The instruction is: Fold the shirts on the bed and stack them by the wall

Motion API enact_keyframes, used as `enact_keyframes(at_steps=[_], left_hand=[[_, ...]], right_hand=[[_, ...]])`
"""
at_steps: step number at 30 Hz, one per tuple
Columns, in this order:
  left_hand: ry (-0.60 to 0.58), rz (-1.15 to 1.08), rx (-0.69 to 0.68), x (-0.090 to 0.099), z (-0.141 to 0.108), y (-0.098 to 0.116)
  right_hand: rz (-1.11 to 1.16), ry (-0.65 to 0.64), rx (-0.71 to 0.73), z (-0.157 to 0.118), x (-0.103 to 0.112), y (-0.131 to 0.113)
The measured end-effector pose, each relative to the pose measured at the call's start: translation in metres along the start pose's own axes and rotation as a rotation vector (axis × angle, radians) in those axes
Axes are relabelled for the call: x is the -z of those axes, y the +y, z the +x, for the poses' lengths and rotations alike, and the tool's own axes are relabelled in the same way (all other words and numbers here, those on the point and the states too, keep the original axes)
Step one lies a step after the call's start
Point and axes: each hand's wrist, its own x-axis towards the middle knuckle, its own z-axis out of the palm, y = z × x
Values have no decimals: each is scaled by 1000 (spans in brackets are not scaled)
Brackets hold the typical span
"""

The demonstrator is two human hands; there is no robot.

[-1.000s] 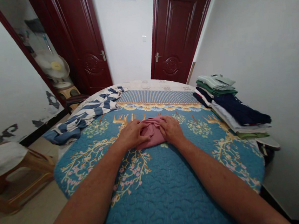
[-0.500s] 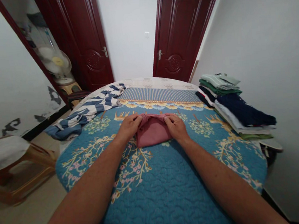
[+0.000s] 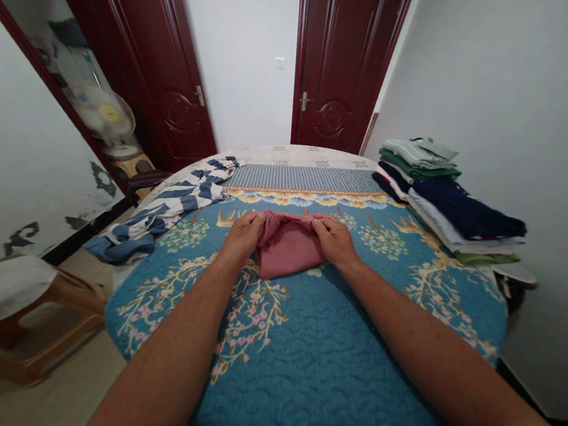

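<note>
Fingers of left hand [image 3: 240,237] and right hand [image 3: 335,238] pinch pink cloth [image 3: 287,249].

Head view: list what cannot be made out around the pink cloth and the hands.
- Pink cloth: its side edges are hidden under the left hand and right hand.
- Fingertips: tucked into its folds, so the grip is unclear.
- Pile: lower garments covered by upper ones.
- Stool: cut off by the left edge.
</note>
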Motion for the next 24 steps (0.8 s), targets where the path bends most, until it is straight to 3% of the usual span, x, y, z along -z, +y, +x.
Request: enact_keyframes(at_steps=[4,9,12,15,17,21,24], left_hand=[[-103,95,-81,2,-6,7],[-305,389,-293,-6,-30,16],[-309,548,-254,-6,-42,20],[-253,595,-173,-1,-43,21],[-289,627,-214,3,-39,20],[-422,660,-332,10,-32,14],[-462,605,-368,16,-30,11]], right_hand=[[-61,-25,93,-4,-2,-1],[-369,-172,342,-19,-3,-9],[-432,-247,424,-28,0,-12],[-432,-139,383,-31,6,-9],[-452,-89,324,-29,9,-4],[-477,-164,277,-22,18,9],[-463,-142,268,-19,26,14]])
